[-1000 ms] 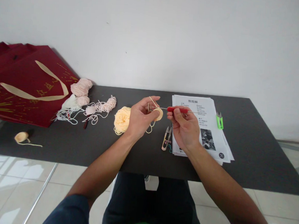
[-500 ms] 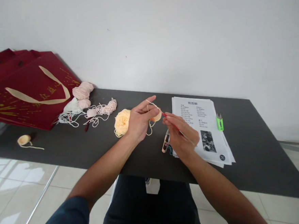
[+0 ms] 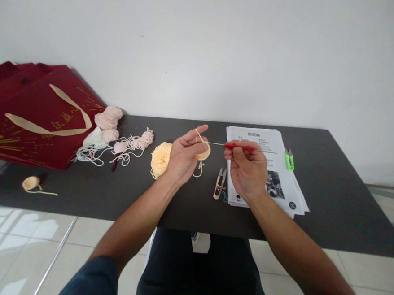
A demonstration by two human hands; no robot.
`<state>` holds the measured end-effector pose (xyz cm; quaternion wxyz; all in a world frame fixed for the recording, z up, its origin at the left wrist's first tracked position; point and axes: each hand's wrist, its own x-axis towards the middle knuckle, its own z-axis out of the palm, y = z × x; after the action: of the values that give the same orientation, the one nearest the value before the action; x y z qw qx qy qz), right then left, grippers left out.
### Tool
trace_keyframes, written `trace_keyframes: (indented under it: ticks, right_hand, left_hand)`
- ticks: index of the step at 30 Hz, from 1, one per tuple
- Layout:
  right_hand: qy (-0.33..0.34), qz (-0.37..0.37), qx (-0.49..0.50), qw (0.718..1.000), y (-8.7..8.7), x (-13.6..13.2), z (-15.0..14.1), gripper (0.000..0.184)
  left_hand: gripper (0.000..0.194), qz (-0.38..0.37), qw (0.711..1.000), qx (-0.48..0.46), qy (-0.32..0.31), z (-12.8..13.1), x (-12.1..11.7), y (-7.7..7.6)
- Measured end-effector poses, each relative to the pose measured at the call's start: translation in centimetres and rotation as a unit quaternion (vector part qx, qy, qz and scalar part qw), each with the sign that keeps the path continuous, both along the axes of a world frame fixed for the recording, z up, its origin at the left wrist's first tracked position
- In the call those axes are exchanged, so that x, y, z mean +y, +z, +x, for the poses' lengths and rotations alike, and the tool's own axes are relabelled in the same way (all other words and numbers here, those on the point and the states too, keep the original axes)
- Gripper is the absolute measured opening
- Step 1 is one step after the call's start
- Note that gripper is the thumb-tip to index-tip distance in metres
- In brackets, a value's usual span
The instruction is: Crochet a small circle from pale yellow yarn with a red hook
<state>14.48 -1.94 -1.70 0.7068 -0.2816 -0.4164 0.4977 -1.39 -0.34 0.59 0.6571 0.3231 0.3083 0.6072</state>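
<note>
We hold a small cream crocheted piece (image 3: 204,153) just to the right of the yellow yarn ball (image 3: 160,159), pinched between the thumb and fingers of our left hand (image 3: 186,153). A strand of yarn (image 3: 199,134) passes over that hand's raised index finger, and another loose bit hangs below the piece. Farther right of the ball, our right hand (image 3: 247,166) grips the red handle of a crochet hook (image 3: 240,147), fingers closed around it. The hook's thin shaft runs left to the crocheted piece; we cannot tell whether its tip sits in a stitch.

The ball itself rests on the dark table (image 3: 325,197), partly hidden by our left hand. Right of it and a little nearer to us lie pale-handled snips (image 3: 217,191); beyond those, printed sheets (image 3: 286,189) lie stacked beneath our right hand, with green snips (image 3: 289,162) at their far right edge. Left of the ball we see a tangled pink skein (image 3: 142,140), then white yarn (image 3: 94,138) and pink yarn balls (image 3: 108,117) against a dark red bag (image 3: 26,122). Well left of the ball and nearer to us, a cream crocheted cup (image 3: 31,182) trails a short tail.
</note>
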Motion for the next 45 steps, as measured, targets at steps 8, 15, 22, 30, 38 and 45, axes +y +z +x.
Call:
trace_keyframes:
  ticks: [8,15,22,30,38,45]
  right_hand:
    - [-0.02,0.011,0.013,1.0,0.7,-0.2,0.1,0.013]
    - [-0.033,0.059,-0.032,0.997,0.7,-0.5,0.3,0.012]
    - [0.003,0.047,-0.021,0.999,1.1,-0.3,0.6,0.012]
    - [0.102,-0.093,0.063,0.988,1.1,0.2,0.8,0.018]
    - [0.096,-0.155,0.086,0.979,0.9,-0.7,-0.7,0.016]
    - [0.055,-0.141,0.06,0.987,0.7,-1.3,-1.7,0.015]
  left_hand:
    - [0.049,0.024,1.0,0.015,-0.006,-0.4,0.1,-0.2]
    - [0.047,0.039,0.998,0.054,-0.002,-0.8,0.3,-0.3]
    - [0.044,0.017,0.997,0.051,-0.054,-1.2,0.4,-0.2]
    - [0.028,0.034,0.995,0.026,-0.086,-1.3,0.6,-0.7]
    - [0.021,0.067,0.988,0.136,0.011,-0.1,0.2,-1.5]
    - [0.061,0.048,0.991,0.123,0.032,0.5,-0.2,-1.0]
